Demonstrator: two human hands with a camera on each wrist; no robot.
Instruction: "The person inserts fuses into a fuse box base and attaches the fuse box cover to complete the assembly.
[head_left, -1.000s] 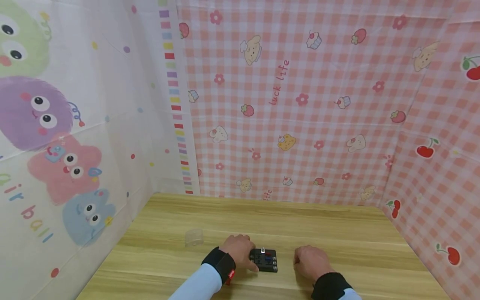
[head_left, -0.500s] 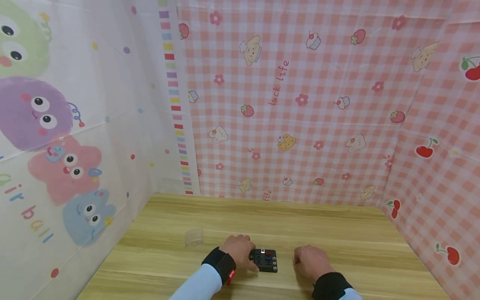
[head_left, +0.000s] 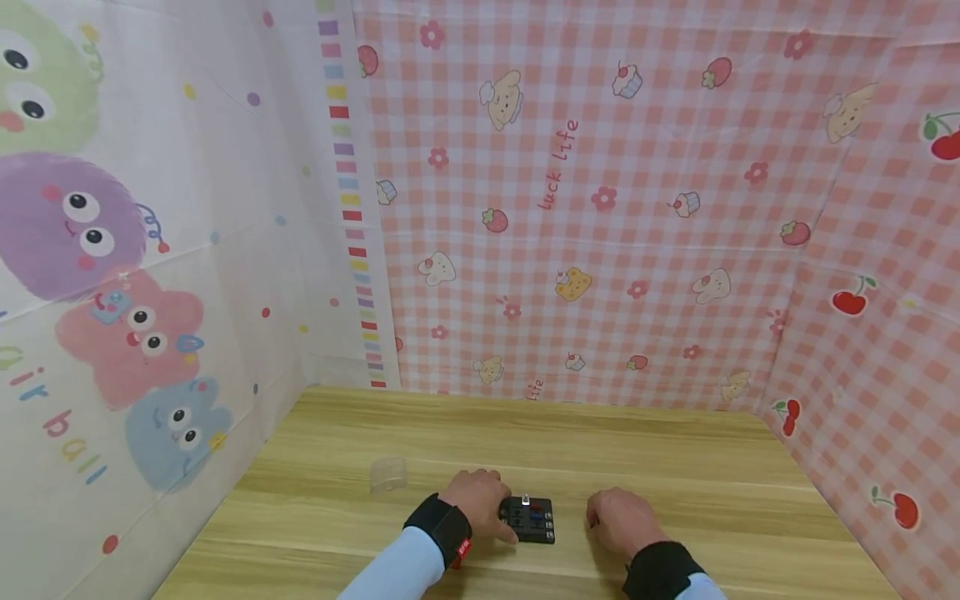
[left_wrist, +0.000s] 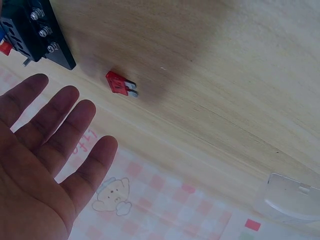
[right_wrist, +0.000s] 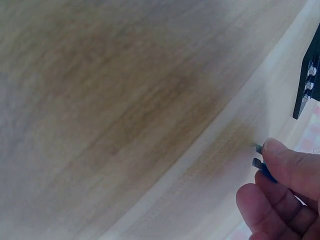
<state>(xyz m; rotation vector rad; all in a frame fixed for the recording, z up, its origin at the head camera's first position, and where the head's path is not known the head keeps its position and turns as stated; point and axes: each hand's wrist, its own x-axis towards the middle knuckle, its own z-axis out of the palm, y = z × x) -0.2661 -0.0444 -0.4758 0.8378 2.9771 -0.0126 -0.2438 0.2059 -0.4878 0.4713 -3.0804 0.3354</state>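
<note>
A black fuse block with rows of slots, metal screws and a red and a blue fuse in it lies on the table between my hands. My left hand is at its left side, thumb right by the near corner. In the left wrist view the fingers are extended and spread. A loose red blade fuse lies on the wood near them, hidden from the head view. My right hand, to the right of the block, pinches a blue blade fuse between thumb and finger, its metal prongs sticking out.
A clear plastic cover lies on the wooden table to the left, beyond my left hand. Patterned cloth hangs behind the table and along both sides.
</note>
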